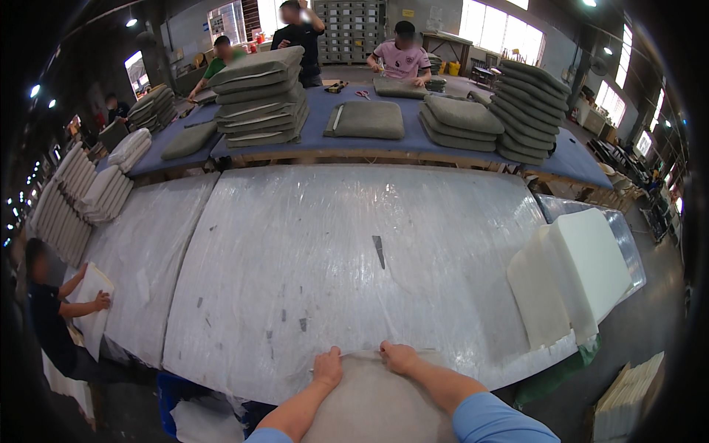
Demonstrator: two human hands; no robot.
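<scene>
Left hand (327, 367) and right hand (399, 357) close together, both pinching top edge of grey padded sheet (377, 402) at near table rim. Plastic-covered table (347, 251) stretches ahead of knuckles. White foam slabs (572, 277) well right of right hand.

1. Counter (332, 244): covered in clear plastic sheeting, glossy, wrinkled, catching the window glare; dark tape patches on it.
2. Grey pad (377, 402) under both hands, left hand (327, 368) and right hand (399, 357): matt, felt-like cloth, slightly fuzzy.
3. Foam slabs (569, 280) at right: off-white, matt, soft-looking, one face wrapped in fibrous wadding.
4. Far counter (413, 140): blue cloth cover, matt, with a wood edge.
5. Cushion stacks (260, 96): grey-green woven fabric, matt, smooth.
6. Sleeves (491, 421): light blue cloth.
</scene>
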